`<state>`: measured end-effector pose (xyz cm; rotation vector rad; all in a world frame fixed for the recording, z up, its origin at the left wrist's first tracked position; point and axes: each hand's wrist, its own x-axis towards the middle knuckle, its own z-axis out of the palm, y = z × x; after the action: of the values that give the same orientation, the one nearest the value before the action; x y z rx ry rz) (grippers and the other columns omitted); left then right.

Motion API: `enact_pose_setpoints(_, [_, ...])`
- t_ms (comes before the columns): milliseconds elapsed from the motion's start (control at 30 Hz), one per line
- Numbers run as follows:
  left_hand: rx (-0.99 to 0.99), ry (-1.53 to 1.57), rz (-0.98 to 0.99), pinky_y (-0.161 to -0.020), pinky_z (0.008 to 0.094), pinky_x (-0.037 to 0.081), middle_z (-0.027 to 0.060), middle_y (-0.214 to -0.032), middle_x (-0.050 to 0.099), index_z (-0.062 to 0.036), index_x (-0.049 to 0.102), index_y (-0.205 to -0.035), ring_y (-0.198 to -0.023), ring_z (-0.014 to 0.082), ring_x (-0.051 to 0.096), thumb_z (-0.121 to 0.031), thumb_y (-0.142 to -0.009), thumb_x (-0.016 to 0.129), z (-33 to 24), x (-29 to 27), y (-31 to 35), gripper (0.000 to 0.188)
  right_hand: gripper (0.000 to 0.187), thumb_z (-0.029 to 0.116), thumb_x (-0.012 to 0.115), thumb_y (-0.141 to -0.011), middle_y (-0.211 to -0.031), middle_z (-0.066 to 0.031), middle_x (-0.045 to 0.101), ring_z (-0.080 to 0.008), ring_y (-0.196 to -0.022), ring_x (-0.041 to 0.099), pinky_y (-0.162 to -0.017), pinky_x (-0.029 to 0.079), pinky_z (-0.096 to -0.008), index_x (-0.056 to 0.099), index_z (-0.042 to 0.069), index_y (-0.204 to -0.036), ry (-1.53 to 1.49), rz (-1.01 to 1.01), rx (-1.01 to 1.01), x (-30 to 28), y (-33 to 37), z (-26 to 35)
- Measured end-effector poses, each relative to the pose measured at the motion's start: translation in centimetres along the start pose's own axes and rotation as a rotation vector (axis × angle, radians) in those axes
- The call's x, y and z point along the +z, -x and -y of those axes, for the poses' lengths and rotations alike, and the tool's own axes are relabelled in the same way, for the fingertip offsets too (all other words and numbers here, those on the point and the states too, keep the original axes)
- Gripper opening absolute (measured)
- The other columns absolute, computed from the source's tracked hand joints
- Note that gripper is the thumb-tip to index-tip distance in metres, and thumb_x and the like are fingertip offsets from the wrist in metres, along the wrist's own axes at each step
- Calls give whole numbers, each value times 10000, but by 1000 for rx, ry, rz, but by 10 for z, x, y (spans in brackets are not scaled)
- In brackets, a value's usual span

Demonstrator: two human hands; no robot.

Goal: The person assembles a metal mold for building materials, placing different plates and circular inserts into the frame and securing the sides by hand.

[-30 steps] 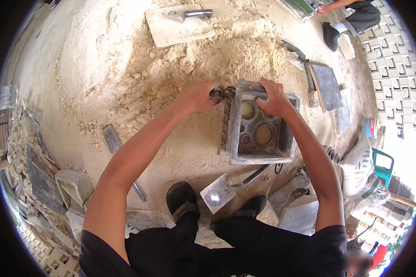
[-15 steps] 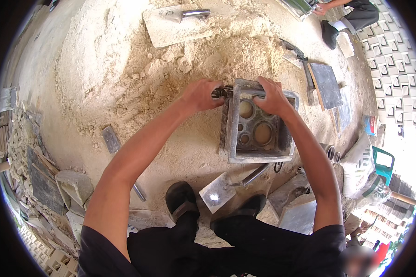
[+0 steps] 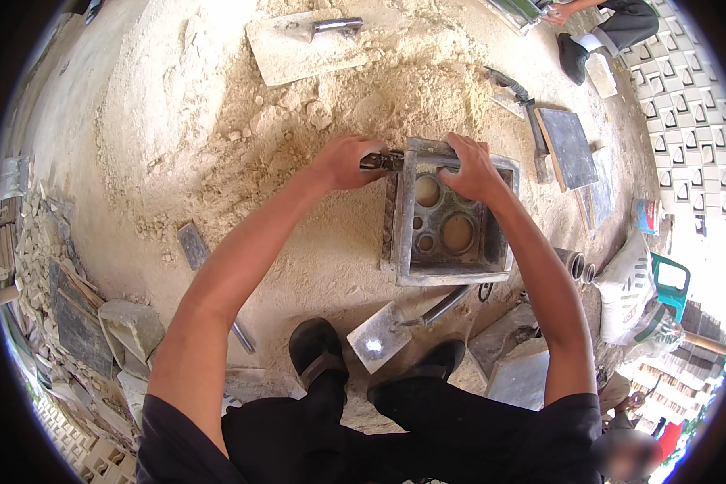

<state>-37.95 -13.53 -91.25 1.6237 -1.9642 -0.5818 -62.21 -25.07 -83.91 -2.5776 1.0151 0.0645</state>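
Note:
A grey metal mould box sits on the sandy ground in front of me, its inside showing a plate with several round holes of different sizes. My left hand is closed round a dark metal clamp-like part at the box's far left side. With thumb inside and fingers over the far wall, my right hand grips the box near its far edge. The tips of the left fingers are partly hidden behind the metal part.
Loose pale sand spreads beyond the box, with a trowel on a board. A second trowel lies between my feet. Dark boards, a hoe-like tool and a sack are at right. Another person's hand works at far right.
My left hand has shifted slightly outward and up, and the dark metal part shows more, pointing out to the left. My right hand stays on the box's far wall.

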Motion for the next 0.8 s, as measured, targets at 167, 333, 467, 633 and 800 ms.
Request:
enact_pose_setpoints(167, [48, 2, 47, -918, 410, 462, 113, -994, 672, -141, 635, -1102, -983, 284, 632, -371, -802, 701, 7, 3, 1, 384, 654, 243, 688, -707, -1214, -201, 566, -339, -1177, 506, -1059, 295, -469, 482, -36, -1262, 15, -12, -10, 3, 1, -3])
enact_pose_setpoints(333, [38, -137, -24, -907, 398, 483, 107, -917, 682, -137, 638, -1023, -926, 275, 655, -363, -805, 696, -6, 5, -1, 319, 638, 244, 690, -705, -1191, -190, 577, -331, -1151, 518, -1028, 317, -463, 490, -28, -1246, 21, -23, -23, 3, 0, -3])
enact_pose_setpoints(467, [57, -142, -61, -871, 401, 499, 99, -852, 683, -128, 631, -976, -869, 271, 668, -382, -808, 693, -5, 5, 0, 311, 623, 246, 693, -704, -1164, -185, 583, -330, -1136, 522, -1018, 324, -458, 497, -23, -1230, 19, -19, -15, 3, 0, -1])
enact_pose_setpoints(633, [45, -94, -16, -837, 407, 496, 106, -843, 677, -122, 620, -978, -863, 272, 665, -379, -823, 681, 1, 5, -1, 306, 616, 247, 697, -705, -1149, -179, 587, -327, -1133, 523, -1022, 321, -456, 500, -18, -1225, 17, -45, -30, 5, 0, -1])
enact_pose_setpoints(800, [-37, 7, 38, -817, 409, 496, 117, -838, 668, -127, 587, -998, -868, 265, 654, -366, -825, 669, -9, 1, 0, 307, 495, 245, 657, -698, -1055, -158, 587, -331, -1070, 528, -986, 323, -498, 513, 18, -1113, -7, -143, -85, 11, 2, -8])
